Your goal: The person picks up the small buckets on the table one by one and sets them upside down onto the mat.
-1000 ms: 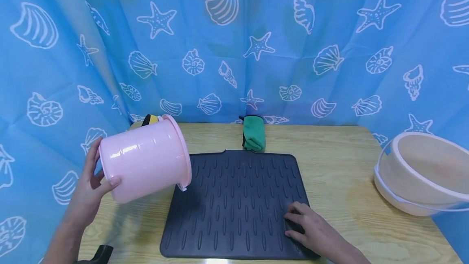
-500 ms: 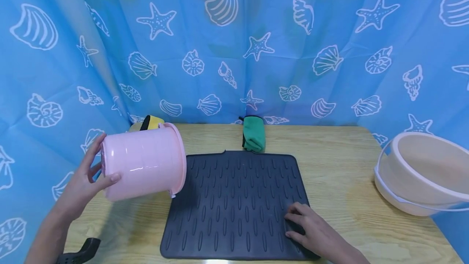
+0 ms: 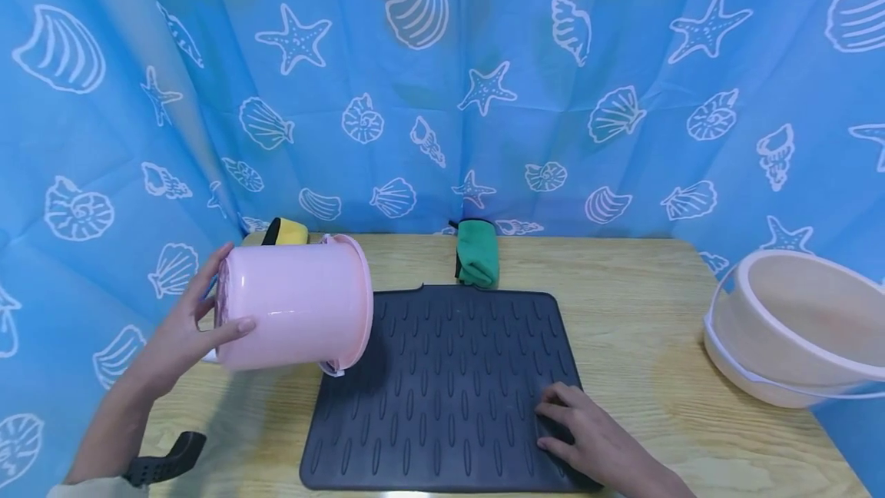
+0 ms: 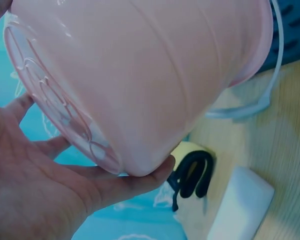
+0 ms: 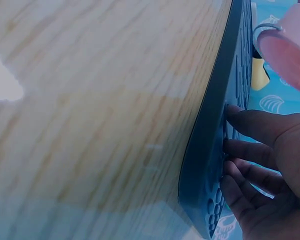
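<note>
A pink bucket (image 3: 297, 306) lies sideways in the air at the left, its mouth facing right over the mat's edge. My left hand (image 3: 176, 344) grips it at the base end, thumb on the near wall and fingers spread around the far side. In the left wrist view, the ridged bottom (image 4: 60, 100) faces the palm, and the handle (image 4: 240, 111) hangs off the rim. My right hand (image 3: 588, 436) rests near the right edge of a dark ribbed mat (image 3: 442, 383), fingers loosely bent. In the right wrist view, its fingertips (image 5: 230, 145) touch the mat's surface.
A beige bucket (image 3: 795, 360) with a handle stands at the table's right edge. At the back are a folded green cloth (image 3: 477, 252) and a yellow-and-black bundle (image 3: 286, 231). A white block (image 4: 242, 205) lies beneath the pink bucket. A blue shell-print curtain (image 3: 442, 137) hangs behind.
The pink bucket has tilted from mouth raised to nearly level, dipping left and then shifting right with my left hand. My right hand has stayed put on the mat.
</note>
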{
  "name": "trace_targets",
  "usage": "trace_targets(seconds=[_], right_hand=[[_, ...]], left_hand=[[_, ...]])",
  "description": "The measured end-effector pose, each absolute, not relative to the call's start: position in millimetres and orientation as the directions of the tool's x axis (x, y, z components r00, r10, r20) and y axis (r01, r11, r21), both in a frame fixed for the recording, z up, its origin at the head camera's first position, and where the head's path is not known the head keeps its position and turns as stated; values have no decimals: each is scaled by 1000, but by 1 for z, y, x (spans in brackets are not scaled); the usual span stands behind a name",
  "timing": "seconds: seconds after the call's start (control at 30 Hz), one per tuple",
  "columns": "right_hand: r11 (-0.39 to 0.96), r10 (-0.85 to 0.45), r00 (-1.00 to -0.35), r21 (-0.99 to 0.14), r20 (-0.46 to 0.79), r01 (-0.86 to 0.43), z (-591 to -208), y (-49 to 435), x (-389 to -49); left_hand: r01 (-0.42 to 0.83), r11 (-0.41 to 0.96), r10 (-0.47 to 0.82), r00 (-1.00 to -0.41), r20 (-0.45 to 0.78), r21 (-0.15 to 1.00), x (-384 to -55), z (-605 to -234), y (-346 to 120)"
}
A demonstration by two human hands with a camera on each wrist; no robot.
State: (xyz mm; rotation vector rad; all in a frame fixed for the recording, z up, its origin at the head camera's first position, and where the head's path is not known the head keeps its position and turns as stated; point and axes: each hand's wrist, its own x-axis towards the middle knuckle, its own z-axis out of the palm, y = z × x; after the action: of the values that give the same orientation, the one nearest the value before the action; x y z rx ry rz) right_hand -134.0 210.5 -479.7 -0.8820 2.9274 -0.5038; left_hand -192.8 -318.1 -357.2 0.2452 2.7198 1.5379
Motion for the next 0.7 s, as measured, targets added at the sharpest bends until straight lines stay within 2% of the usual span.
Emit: trace_targets(seconds=[0.47, 0.7], right_hand=[[771, -553, -832, -347, 51, -534, -482, 212, -132], [783, -541, -838, -320, 73, -534, -482, 213, -133]], left_hand=[[181, 574, 219, -974, 63, 799, -207, -358, -293], [240, 572, 265, -959, 100, 784, -215, -356, -280]])
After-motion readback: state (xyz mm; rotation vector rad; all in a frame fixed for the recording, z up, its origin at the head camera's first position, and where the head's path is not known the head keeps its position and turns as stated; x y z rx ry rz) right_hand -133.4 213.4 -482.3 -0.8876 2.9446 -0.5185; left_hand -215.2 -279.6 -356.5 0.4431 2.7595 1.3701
